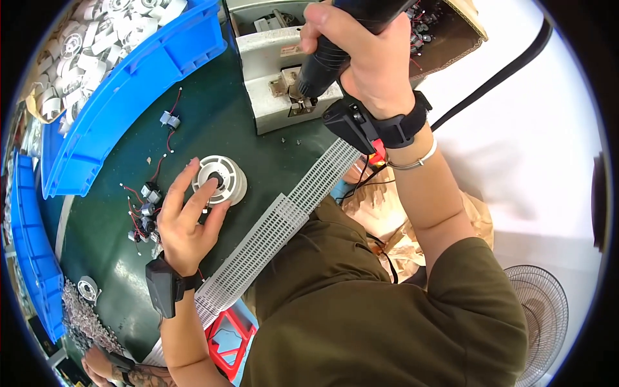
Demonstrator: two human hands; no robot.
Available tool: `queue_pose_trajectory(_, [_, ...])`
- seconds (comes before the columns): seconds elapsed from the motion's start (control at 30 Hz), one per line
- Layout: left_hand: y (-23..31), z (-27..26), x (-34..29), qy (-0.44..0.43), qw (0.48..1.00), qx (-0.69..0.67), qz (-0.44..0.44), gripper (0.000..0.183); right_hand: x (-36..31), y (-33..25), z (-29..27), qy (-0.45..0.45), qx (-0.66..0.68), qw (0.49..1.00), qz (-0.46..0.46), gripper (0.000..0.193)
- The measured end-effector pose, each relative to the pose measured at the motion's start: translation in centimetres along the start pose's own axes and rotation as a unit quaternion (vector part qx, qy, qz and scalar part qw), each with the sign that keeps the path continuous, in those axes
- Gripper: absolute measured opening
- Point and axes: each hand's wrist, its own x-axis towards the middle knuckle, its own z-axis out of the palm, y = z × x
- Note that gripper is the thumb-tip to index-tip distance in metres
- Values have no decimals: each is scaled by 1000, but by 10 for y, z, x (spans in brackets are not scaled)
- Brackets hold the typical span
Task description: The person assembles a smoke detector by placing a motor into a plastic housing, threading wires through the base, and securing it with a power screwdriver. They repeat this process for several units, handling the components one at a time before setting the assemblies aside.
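Note:
My left hand (187, 229) steadies a round white plastic housing (237, 184) on the dark green table, fingers over its spoked top and thumb at its side. A small black part (218, 178) sits in the housing's centre, partly under a fingertip. Wrapped round a black electric screwdriver (322, 68) is my right hand (377, 68), raised at the back. The screwdriver's nose points down at the metal outlet of a pale screw feeder (261, 100); its bit cannot be made out. Small motors with red wires (149, 193) lie left of my left hand.
A blue bin (138, 80) of white plastic parts fills the back left. Another motor (169, 120) lies before it. At the back right stands a cardboard box (451, 55) of wired parts. White mesh strip (258, 248) edges the table. Another person's hand (97, 364) is at lower left.

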Motion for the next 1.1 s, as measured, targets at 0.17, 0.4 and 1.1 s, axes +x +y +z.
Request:
queue_pose_trajectory(0.17, [0, 1, -2, 5, 1000, 0, -7, 36, 1, 2, 0, 1, -5, 1000, -7, 38])
queue_pose_trajectory(0.4, [0, 3, -2, 5, 1000, -2, -7, 37, -2, 5, -2, -2, 4, 1000, -17, 37])
queue_pose_trajectory(1.1, [7, 12, 4, 63, 998, 26, -6, 37, -14, -11, 81, -167, 168, 971, -17, 38])
